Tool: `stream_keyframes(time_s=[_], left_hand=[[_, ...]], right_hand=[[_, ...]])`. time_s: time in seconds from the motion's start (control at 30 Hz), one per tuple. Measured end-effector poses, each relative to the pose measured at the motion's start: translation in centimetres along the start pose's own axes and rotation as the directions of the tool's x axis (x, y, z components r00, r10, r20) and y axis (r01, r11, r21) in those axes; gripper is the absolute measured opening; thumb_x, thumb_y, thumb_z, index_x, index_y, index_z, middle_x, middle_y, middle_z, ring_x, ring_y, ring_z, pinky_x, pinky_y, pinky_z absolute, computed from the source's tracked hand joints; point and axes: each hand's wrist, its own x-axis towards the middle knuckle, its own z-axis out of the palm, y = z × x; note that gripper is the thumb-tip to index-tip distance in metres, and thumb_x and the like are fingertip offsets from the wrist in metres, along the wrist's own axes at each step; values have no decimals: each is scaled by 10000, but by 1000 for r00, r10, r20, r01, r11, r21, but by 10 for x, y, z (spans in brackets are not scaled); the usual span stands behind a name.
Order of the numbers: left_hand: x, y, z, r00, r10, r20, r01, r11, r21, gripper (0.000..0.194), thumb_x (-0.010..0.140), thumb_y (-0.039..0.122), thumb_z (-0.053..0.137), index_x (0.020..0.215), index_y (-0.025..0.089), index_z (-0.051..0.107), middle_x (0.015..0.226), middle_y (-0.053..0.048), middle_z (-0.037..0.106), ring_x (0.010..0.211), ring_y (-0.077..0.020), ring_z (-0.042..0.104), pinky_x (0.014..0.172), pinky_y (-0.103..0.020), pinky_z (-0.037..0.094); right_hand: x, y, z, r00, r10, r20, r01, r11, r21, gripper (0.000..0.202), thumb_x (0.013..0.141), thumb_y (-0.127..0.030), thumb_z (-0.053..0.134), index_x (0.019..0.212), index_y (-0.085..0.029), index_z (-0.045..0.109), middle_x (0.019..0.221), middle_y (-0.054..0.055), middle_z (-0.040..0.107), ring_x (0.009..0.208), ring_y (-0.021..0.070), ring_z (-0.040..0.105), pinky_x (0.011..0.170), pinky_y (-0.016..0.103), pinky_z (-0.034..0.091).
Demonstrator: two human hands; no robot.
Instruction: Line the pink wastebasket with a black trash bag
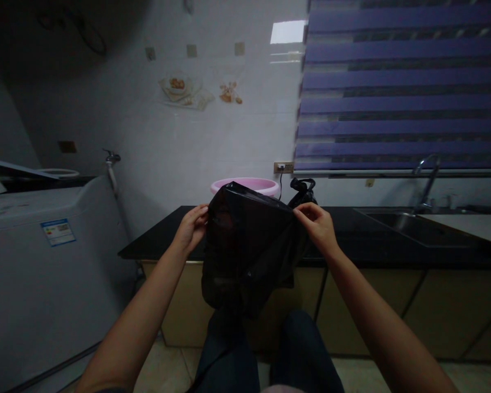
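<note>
A black plastic bag (249, 245) hangs spread between my two hands, in front of the counter's edge. My left hand (192, 226) pinches its upper left corner, and my right hand (317, 224) pinches the upper right side between thumb and fingers. Behind the bag, a pink basin (249, 184) shows only its rim and upper part. Another black bundle with a knotted or looped top (304, 190) stands just behind my right hand. The inside of the held bag cannot be seen.
The dark countertop (343, 234) runs across, with a sink (413, 226) and faucet (429, 183) at the right. A washing machine (45, 273) stands at the left. A socket with a plugged-in cord (283, 167) is on the wall. My knees are below the bag.
</note>
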Motion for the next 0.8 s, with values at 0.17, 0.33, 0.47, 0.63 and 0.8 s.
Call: stream_keyframes(time_s=[0.17,0.33,0.47,0.63,0.8], left_hand=[[4,-1,-2,999,40,-22,-40,999,-17,73,666,219,697,715,165,686,746,-14,655,711,-119,572,704,-223,443],[1,6,-1,999,35,-14,-35,999,3,128,641,181,713,767,161,694,746,-7,645,684,-107,561,660,-209,435],[-3,13,2,1000,8,-14,-8,1000,17,176,621,158,725,792,173,691,739,-4,643,649,-104,557,598,-198,424],[-4,19,4,1000,10,-23,-10,1000,16,181,619,160,724,794,177,683,720,-1,633,637,-107,549,575,-201,418],[0,18,2,997,60,-52,-60,998,-3,48,677,192,692,723,183,685,746,-2,638,686,-111,558,646,-208,445]], right_hand=[[2,-2,0,1000,-16,4,16,1000,-2,295,714,-450,663,825,-177,654,767,42,651,681,152,576,659,293,470],[5,-2,-1,999,-28,37,31,998,-59,331,749,-412,630,967,-173,701,834,55,672,705,158,592,680,310,480],[7,-3,-4,997,-58,54,63,993,-96,311,782,-399,595,955,-173,721,911,78,688,788,181,617,727,333,488],[10,-6,-7,994,-88,68,97,984,-150,265,790,-387,586,882,-185,730,856,67,683,787,183,616,716,326,490],[12,-6,-7,994,-85,65,93,987,-130,246,788,-393,585,834,-186,709,869,66,693,780,184,618,723,328,489]])
